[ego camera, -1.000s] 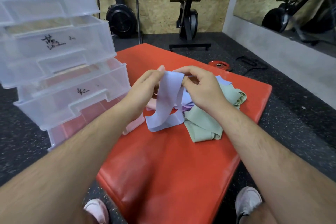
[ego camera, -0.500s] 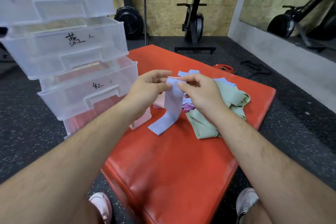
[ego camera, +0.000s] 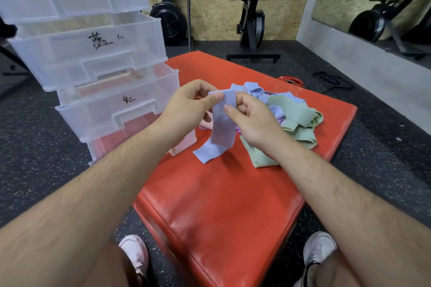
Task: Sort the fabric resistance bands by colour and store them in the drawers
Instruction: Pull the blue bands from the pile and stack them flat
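The blue band (ego camera: 221, 128) is matt, soft woven cloth, and so are the green bands (ego camera: 300, 123). The drawers (ego camera: 93, 58) are clear, smooth, glossy plastic. The red pad (ego camera: 221, 205) looks like shiny, faintly creased leatherette. The floor (ego camera: 35, 147) is matt, grainy speckled rubber, and the wall (ego camera: 210, 7) is rough chipboard.

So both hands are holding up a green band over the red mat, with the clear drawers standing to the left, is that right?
Not quite: the band is pale blue, not green. The head view shows the left hand and right hand pinching it over the red mat, with the clear drawers to the left. The green bands lie in the pile beyond.
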Tool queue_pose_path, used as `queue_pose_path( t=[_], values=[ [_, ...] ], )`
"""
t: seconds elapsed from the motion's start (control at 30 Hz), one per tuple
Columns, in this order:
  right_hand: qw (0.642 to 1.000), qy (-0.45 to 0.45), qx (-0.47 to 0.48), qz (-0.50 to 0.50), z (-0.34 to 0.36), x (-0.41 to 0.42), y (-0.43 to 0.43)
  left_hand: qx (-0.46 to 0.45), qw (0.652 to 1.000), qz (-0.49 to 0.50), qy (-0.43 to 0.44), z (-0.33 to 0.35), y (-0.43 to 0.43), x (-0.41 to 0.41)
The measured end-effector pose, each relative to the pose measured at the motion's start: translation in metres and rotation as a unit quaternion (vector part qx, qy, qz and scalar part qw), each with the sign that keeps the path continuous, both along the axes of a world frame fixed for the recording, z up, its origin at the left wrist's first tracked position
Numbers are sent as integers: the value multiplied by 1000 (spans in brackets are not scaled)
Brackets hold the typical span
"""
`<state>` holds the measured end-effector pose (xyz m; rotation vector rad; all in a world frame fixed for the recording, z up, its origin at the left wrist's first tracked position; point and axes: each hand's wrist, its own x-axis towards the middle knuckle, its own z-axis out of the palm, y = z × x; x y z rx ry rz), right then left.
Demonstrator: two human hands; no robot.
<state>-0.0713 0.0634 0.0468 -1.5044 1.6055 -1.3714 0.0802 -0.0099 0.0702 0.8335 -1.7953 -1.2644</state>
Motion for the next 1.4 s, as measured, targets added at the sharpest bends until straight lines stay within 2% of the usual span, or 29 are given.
queue_pose_path(
  t=[0.13,0.3,0.47,0.6,0.77,0.87,1.03,1.13,1.4],
  values=[
    [999,37,19,0,-2,-1,0,14,997,-39,-64,1,6,2],
    [992,-9,88,93,4,-4,12,33,999,-1,-20,2,11,13],
    [969,43,196,144,3,-20,28,92,993,72,-13,-8,5,42],
    [951,79,257,155,5,-43,42,112,988,88,-59,-25,8,64],
    [930,130,321,125,-13,-70,57,119,975,105,-156,-63,15,84],
    [913,224,331,83,-29,-78,64,95,963,89,-237,-87,22,87],
    [905,277,320,46,-55,-78,73,39,938,113,-326,-109,22,92],
    [905,306,295,22,-64,-80,79,-24,916,110,-386,-112,23,93],
    [910,335,242,23,-69,-88,90,-107,924,70,-359,-123,23,94]
  ],
)
